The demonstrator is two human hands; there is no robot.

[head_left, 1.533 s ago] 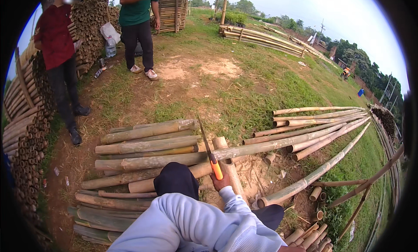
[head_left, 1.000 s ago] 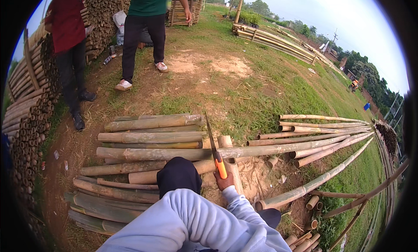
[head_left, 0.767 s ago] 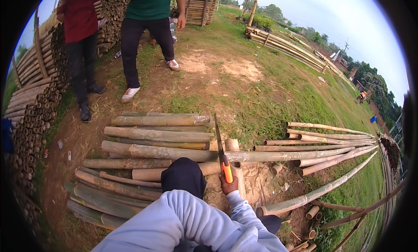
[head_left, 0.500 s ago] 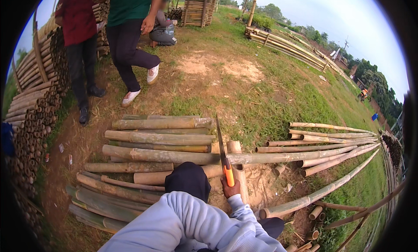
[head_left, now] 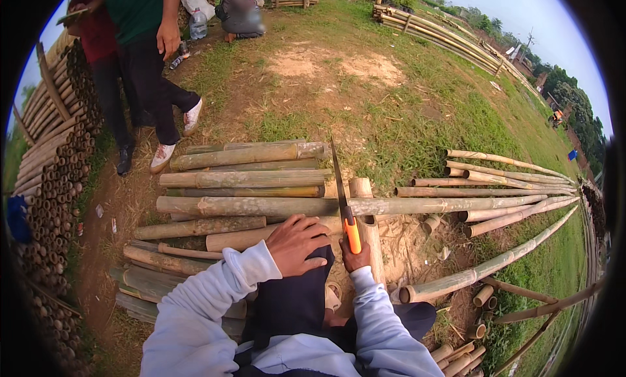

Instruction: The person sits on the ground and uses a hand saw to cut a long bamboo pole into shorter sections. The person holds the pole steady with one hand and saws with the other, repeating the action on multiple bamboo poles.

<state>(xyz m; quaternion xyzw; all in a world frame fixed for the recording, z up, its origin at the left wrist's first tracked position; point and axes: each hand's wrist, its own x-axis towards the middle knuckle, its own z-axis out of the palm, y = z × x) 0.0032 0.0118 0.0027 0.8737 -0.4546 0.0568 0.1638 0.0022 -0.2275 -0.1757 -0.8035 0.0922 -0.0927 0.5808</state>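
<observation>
My right hand [head_left: 357, 254] is closed round the orange handle of a hand saw [head_left: 352, 235]. Its dark blade points away from me and crosses a long bamboo pole [head_left: 274, 206]; whether the teeth touch the pole I cannot tell. Palm down, my left hand [head_left: 300, 243] lies on my bent knee with its fingers stretched out, just on the near side of that pole. Beneath the pole, close to the saw, a thick bamboo piece [head_left: 369, 237] runs lengthwise away from me.
Cut bamboo lengths [head_left: 244, 178] lie side by side on the left. Thinner poles [head_left: 502, 175] fan out at right, with a long curved pole [head_left: 489, 269] nearer. Two people [head_left: 140, 71] stand far left beside a bamboo stack [head_left: 55, 175]; another person [head_left: 241, 12] crouches behind.
My left hand has come into view and now rests on my knee. The saw stays in my right hand across the pole. The standing people have shifted left in the picture.
</observation>
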